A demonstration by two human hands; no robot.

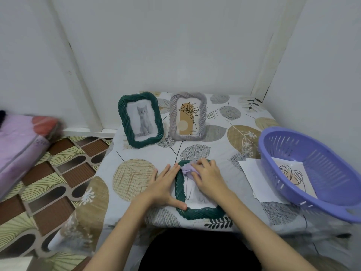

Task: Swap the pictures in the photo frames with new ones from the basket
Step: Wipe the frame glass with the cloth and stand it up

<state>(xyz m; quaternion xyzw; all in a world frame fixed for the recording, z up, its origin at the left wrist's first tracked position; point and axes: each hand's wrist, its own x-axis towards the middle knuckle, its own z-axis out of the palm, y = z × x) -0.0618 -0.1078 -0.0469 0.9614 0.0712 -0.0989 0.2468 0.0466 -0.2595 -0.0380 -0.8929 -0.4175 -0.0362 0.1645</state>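
Dark green twisted-rope photo frame (197,211) flat near front edge of leaf-patterned table (136,178). Left hand (166,184), fingers straight, pressing frame's left side. Right hand (208,178) gripping crumpled lilac cloth (186,169) on the frame. Purple slotted plastic basket (310,173) at right edge, holding 1 line-art picture (293,176). 2 upright frames near back edge: green cat frame (140,119), grey plant frame (188,116).

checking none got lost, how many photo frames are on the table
3. A green frame with a cat picture and a grey frame stand at the back; another green frame lies flat at the front under both hands. None seems hidden.
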